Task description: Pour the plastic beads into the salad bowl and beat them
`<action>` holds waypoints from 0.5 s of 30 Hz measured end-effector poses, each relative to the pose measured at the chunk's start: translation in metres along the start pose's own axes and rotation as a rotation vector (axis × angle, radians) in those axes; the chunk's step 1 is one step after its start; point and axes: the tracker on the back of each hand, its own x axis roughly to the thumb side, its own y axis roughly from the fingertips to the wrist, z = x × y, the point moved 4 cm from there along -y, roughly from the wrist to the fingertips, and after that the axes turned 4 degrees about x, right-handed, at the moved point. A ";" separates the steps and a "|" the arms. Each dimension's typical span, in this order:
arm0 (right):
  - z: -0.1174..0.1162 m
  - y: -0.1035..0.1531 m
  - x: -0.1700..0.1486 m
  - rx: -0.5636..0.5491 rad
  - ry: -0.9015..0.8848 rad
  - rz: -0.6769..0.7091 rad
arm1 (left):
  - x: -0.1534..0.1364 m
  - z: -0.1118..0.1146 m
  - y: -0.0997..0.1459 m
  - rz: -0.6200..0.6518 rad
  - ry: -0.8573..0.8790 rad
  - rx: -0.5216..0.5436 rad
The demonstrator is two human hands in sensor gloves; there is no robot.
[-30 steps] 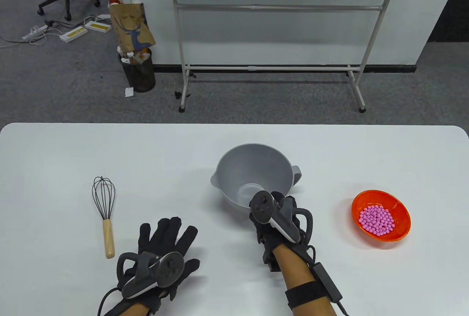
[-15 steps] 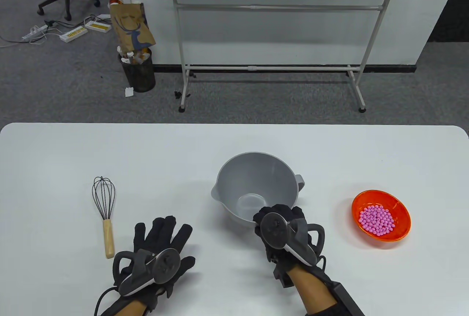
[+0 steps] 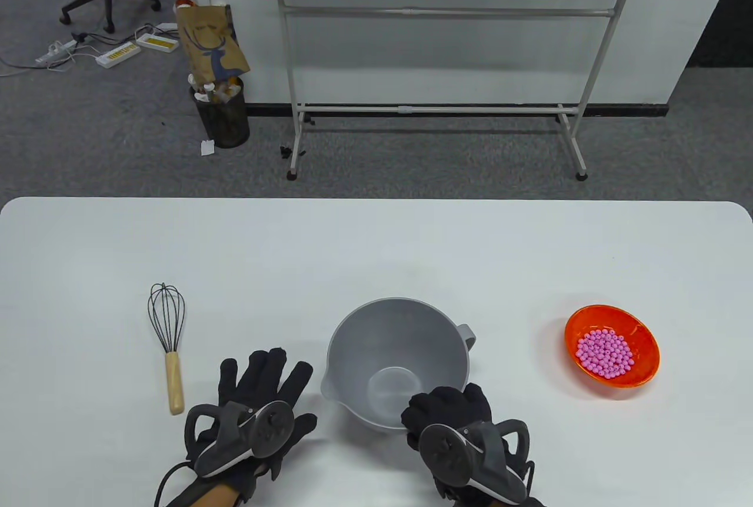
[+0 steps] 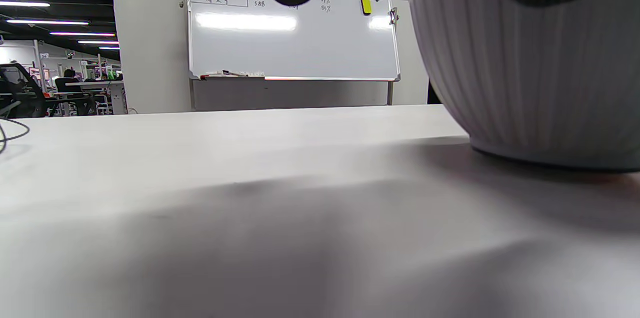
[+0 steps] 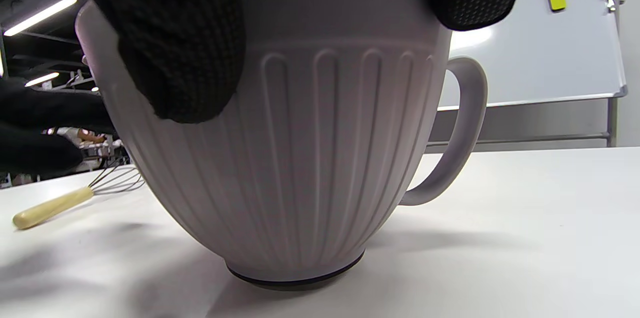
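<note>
The grey ribbed salad bowl (image 3: pixel 394 354) with handle and spout stands empty near the table's front edge. My right hand (image 3: pixel 447 410) grips its near rim, fingers curled over the edge; in the right wrist view the gloved fingers (image 5: pixel 180 43) lie on the ribbed bowl wall (image 5: pixel 320 158). My left hand (image 3: pixel 265 383) lies flat with fingers spread, just left of the bowl and apart from it. An orange bowl (image 3: pixel 644 354) holding pink beads (image 3: pixel 606 353) sits to the right. A whisk (image 3: pixel 167 342) with a wooden handle lies to the left.
The white table (image 3: pixel 376 248) stretches bare behind the bowl. In the left wrist view the bowl wall (image 4: pixel 530 68) fills the right side. Beyond the table stand a whiteboard stand (image 3: pixel 435 30) and a waste bin (image 3: pixel 226 113) on the floor.
My right hand has dragged the grey bowl toward the table's front edge and slightly left. The left hand barely moved. The whisk and orange bowl stayed put.
</note>
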 end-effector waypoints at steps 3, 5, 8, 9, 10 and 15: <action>-0.007 0.001 0.000 -0.004 0.006 0.001 | 0.003 -0.001 0.001 0.007 0.000 0.002; -0.009 0.001 -0.002 -0.006 -0.021 0.005 | 0.004 -0.001 0.001 0.011 0.001 0.003; -0.009 0.003 -0.002 -0.011 -0.025 0.004 | 0.005 0.000 0.001 0.015 0.000 0.000; -0.010 0.003 -0.001 -0.018 -0.018 0.007 | 0.004 0.000 0.001 0.015 -0.001 -0.001; -0.010 0.004 -0.001 -0.022 -0.015 0.008 | 0.004 0.000 0.001 0.014 -0.001 -0.002; -0.010 0.004 -0.002 -0.021 -0.028 0.006 | 0.003 0.000 0.001 0.010 -0.001 -0.002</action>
